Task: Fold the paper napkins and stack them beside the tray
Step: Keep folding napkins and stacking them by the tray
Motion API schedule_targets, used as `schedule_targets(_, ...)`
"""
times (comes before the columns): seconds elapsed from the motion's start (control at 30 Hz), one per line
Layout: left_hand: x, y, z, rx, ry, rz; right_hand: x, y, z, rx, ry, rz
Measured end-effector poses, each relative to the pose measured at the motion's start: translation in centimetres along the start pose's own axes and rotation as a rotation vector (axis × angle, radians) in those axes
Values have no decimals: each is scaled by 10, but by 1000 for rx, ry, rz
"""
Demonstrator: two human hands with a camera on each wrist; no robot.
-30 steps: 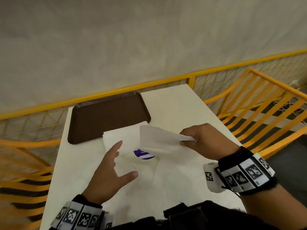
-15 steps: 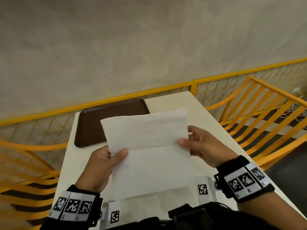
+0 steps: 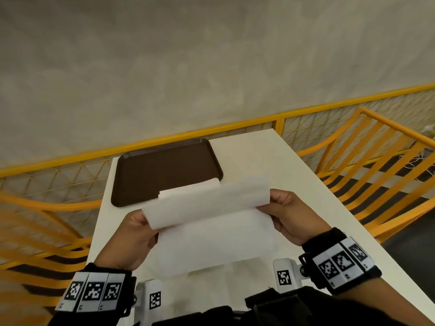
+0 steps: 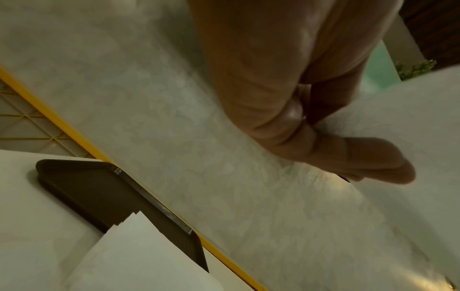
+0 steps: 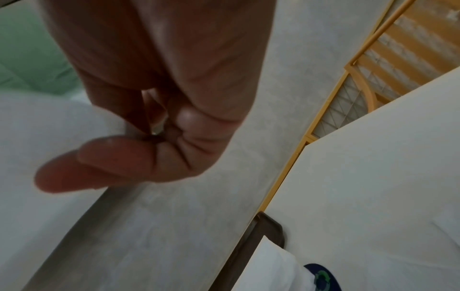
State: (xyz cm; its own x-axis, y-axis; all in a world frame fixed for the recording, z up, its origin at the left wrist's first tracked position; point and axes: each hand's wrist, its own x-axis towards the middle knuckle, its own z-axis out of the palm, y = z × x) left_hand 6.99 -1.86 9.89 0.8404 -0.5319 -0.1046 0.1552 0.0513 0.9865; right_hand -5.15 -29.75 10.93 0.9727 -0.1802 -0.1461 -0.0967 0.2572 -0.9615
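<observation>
Folded over now, the napkin point(image 3: 207, 222) droops toward the person — left hand point(image 3: 134, 234) and right hand point(image 3: 290, 214) pinching its sides — uneven pull could skew the crease.

Left hand point(image 3: 131, 236), right hand point(image 3: 290, 216) raised — both pinching.

You have one brown tray point(image 3: 164, 170) on one white table point(image 3: 282, 165), and two hands in play: your left hand point(image 3: 131, 236) and your right hand point(image 3: 294, 215). One paper napkin point(image 3: 211, 222) is up between them, and one pile of napkins point(image 3: 188, 188) lies by the tray's near edge; its sheets are too close together to count. Each wrist carries one marker band point(image 3: 91, 292), two in all.
</observation>
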Motion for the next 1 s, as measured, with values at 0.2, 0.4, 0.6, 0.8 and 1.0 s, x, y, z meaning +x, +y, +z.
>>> schedule_targets(0.2, 1, -2, -7, -15, -20, -69, 4, 1, -4, 66, 72, 95)
schedule_targets(0.4, -1, -14, 4, 85, -38, -55, 10, 18, -6, -184, 57, 32)
schedule_targets(0.6, 20, -53, 1, 472, 167, -20, 15, 40, -6, -415, 219, 14)
schedule_targets(0.8, 79, -67, -14, 589, 378, -7, 9, 53, -24, -495, 270, 111)
schedule_targets(1.0, 127, -86, -35, 624, 435, -141, -5, 63, -53, -558, 348, 198)
